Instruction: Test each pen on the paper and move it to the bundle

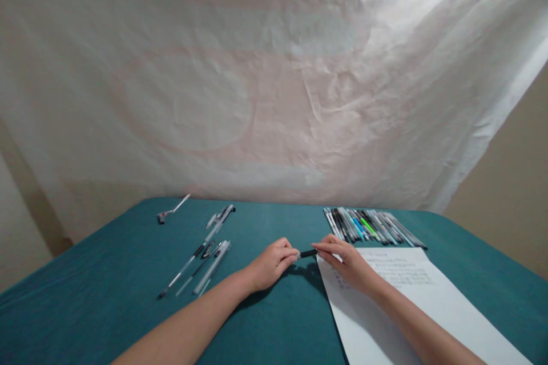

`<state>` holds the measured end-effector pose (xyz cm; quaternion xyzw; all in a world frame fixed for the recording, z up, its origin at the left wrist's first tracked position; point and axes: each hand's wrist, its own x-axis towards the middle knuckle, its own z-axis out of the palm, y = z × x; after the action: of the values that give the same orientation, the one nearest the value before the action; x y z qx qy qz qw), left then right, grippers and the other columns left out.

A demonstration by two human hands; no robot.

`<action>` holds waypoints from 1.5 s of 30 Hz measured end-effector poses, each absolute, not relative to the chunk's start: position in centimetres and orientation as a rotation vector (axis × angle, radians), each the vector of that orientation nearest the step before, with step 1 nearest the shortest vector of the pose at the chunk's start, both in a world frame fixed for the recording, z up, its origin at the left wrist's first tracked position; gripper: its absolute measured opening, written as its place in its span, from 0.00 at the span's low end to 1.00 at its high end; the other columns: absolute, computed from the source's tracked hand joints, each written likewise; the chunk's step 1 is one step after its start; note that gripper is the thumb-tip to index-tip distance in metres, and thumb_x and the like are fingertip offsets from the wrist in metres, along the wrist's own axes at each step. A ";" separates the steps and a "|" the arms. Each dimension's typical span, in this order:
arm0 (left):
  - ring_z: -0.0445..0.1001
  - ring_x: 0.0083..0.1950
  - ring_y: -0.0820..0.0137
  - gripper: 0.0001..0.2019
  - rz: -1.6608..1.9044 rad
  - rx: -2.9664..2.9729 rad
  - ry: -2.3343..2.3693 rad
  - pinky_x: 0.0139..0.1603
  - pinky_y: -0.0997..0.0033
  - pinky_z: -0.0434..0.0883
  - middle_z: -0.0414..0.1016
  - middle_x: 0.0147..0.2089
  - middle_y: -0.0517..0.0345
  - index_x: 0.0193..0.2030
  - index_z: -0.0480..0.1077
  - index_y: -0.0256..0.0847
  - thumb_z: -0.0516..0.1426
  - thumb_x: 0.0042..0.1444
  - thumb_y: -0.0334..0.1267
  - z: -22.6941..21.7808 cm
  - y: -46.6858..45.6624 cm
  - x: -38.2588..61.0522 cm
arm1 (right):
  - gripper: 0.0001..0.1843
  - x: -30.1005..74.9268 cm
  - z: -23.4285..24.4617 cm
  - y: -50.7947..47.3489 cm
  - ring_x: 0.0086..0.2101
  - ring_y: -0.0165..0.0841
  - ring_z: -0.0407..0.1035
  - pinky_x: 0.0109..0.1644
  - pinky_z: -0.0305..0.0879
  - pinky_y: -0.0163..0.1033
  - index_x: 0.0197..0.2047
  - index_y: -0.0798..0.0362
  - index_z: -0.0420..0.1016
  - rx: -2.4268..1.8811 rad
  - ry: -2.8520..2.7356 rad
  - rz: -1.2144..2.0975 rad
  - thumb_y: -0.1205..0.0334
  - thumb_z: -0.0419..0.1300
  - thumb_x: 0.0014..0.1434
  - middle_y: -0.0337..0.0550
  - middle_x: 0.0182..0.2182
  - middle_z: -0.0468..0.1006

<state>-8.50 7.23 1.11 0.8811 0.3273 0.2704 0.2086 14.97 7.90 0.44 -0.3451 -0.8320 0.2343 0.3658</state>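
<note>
Between my two hands, just above the middle of the table, is a short black pen part (308, 253), held level. The fingertips of my left hand (274, 262) pinch its left end, where a pale tip shows. My right hand (342, 259) pinches the right end and hangs over the top left corner of a white sheet of paper (411, 308) with handwritten lines. Whether the piece is a whole pen or only a grip or cap cannot be made out, as the fingers hide both ends.
A row of many pens (372, 225) lies at the back right, beyond the paper. Left of my hands are clear pen barrels (213, 268), a long thin pen (184, 268) and more pens (221, 217). A small dark object (161, 218) with a white stick lies far left on the green cloth (107, 291).
</note>
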 end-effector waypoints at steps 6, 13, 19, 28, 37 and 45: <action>0.64 0.38 0.71 0.15 0.754 2.462 0.903 0.43 0.73 0.63 0.63 0.34 0.57 0.35 0.69 0.37 0.43 0.63 0.37 1.2 7.2 -8.5 | 0.12 14.9 0.2 7.6 0.29 0.30 0.66 0.34 0.62 0.34 0.38 0.53 0.70 -0.979 -1.987 0.747 0.54 0.53 0.58 0.40 0.28 0.71; 0.65 0.39 0.70 0.15 0.767 2.453 0.909 0.43 0.72 0.63 0.64 0.35 0.56 0.38 0.70 0.37 0.44 0.63 0.37 1.0 7.1 -8.4 | 0.11 14.8 0.2 7.6 0.28 0.31 0.66 0.34 0.62 0.35 0.36 0.53 0.70 -1.015 -2.006 0.752 0.55 0.53 0.58 0.40 0.27 0.71; 0.65 0.39 0.70 0.13 0.818 2.439 0.955 0.43 0.73 0.63 0.64 0.36 0.56 0.40 0.71 0.38 0.46 0.62 0.37 0.7 7.1 -8.3 | 0.12 14.9 -0.2 7.9 0.27 0.31 0.65 0.31 0.61 0.34 0.33 0.54 0.71 -1.079 -2.057 0.643 0.55 0.51 0.58 0.40 0.25 0.71; 0.65 0.40 0.70 0.12 0.842 2.446 0.999 0.43 0.72 0.63 0.64 0.38 0.55 0.44 0.70 0.40 0.47 0.61 0.36 1.1 6.6 -8.2 | 0.16 14.5 -0.2 7.6 0.24 0.29 0.62 0.29 0.56 0.33 0.28 0.54 0.67 -1.147 -2.101 0.541 0.55 0.48 0.60 0.38 0.22 0.69; 0.65 0.39 0.70 0.13 0.846 2.400 0.977 0.43 0.73 0.62 0.65 0.36 0.56 0.42 0.71 0.39 0.46 0.62 0.37 0.9 6.6 -7.9 | 0.22 14.3 -0.1 7.5 0.20 0.26 0.58 0.25 0.52 0.32 0.22 0.53 0.61 -1.165 -1.997 0.784 0.50 0.44 0.61 0.34 0.17 0.61; 0.67 0.30 0.73 0.14 0.731 2.134 0.998 0.35 0.75 0.65 0.69 0.31 0.58 0.44 0.72 0.39 0.48 0.60 0.40 1.2 6.5 -7.3 | 0.23 14.4 -0.8 8.0 0.20 0.26 0.59 0.26 0.54 0.32 0.22 0.54 0.61 -1.133 -1.878 0.926 0.47 0.45 0.61 0.34 0.17 0.63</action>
<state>-7.34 6.46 1.23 0.8163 0.3818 0.2795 0.3312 14.38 7.99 -0.77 -0.4419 -0.7324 0.3611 0.3714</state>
